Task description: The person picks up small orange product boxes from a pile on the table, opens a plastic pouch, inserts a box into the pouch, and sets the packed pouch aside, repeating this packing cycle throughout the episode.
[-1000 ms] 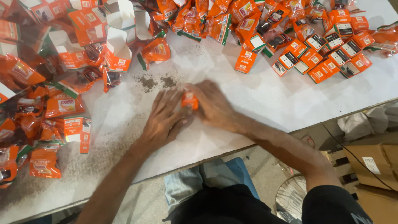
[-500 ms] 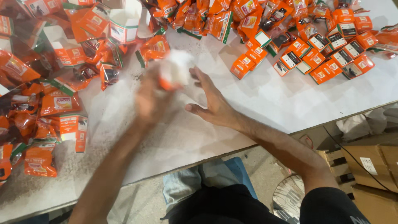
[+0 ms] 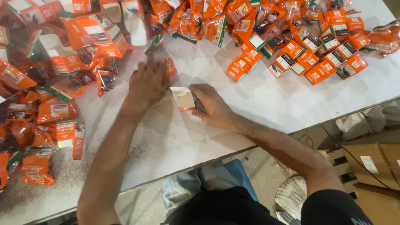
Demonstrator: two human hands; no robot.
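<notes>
Small carton [image 3: 183, 98] — matt cardboard, pale inside; pouches [image 3: 50, 110] — glossy, crinkled foil-like plastic; table [image 3: 266, 96] smooth white, speckled with dark powder.

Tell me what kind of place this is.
Probably a small packing workshop. A white worktable is heaped with orange pouches and closed orange cartons. The right hand holds an open carton, the left hand lies on a pouch, and brown shipping boxes stand on the floor.

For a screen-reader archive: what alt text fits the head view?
A person's right hand holds a small open carton on a white table while the left hand touches an orange sachet. Orange sachets and cartons lie heaped around.
</notes>
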